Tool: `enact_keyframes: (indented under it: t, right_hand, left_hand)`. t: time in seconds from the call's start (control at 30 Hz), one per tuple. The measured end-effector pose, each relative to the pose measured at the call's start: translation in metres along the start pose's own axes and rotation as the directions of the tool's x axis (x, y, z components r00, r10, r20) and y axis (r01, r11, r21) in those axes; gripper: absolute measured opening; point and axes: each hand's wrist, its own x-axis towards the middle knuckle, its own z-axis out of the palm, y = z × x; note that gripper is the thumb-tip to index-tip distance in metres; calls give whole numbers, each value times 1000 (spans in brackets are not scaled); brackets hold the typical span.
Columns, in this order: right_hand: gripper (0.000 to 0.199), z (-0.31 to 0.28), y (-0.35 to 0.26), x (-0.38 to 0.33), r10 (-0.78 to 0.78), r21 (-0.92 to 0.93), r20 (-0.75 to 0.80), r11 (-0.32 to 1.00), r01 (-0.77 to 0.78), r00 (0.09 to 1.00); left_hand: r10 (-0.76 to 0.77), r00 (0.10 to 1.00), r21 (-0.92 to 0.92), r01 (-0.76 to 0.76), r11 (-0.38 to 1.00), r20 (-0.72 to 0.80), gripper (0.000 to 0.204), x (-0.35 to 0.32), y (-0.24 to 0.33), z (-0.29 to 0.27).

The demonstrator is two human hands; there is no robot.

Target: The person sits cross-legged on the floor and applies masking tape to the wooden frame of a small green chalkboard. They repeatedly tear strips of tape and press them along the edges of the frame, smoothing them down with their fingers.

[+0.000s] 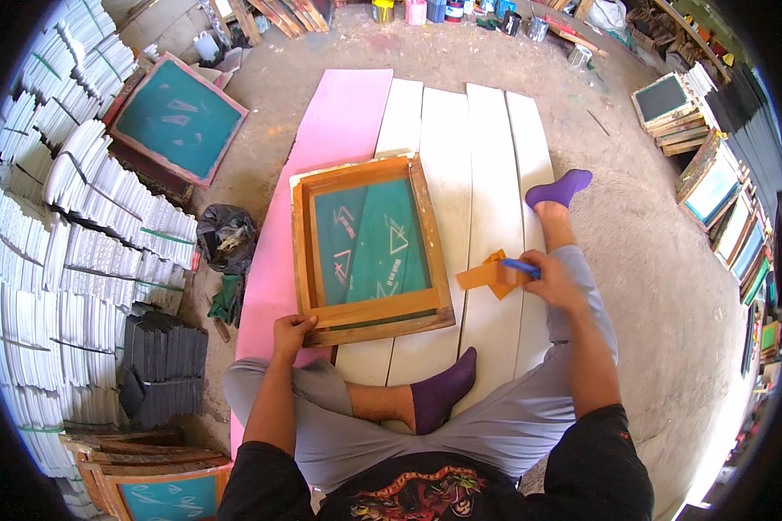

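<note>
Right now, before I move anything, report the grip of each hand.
Left hand: closed on the near left corner of the wooden frame.
Right hand: closed, holding a slim blue tool.

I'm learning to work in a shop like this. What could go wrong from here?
The left hand holds the wooden frame only at its near-left corner, so the frame might swivel if knocked. The nearer purple-socked foot lies close to the frame's near edge and could bump it. The blue tool in the right hand is right by the orange pieces and might shift them.
</note>
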Motion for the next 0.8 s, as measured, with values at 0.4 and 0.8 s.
enact_keyframes:
  t: [0.4,0.8]
  right_hand:
    - [46,48,71,113,65,-325,-440,918,-227,896]
    - [67,99,62,53,-221,-418,-454,908,12,863]
  left_hand:
    - [-44,999,-38,44,998,6,20,-3,-2,-5]
    - [110,993,-176,-115,978,-40,19,-20,17,-6]
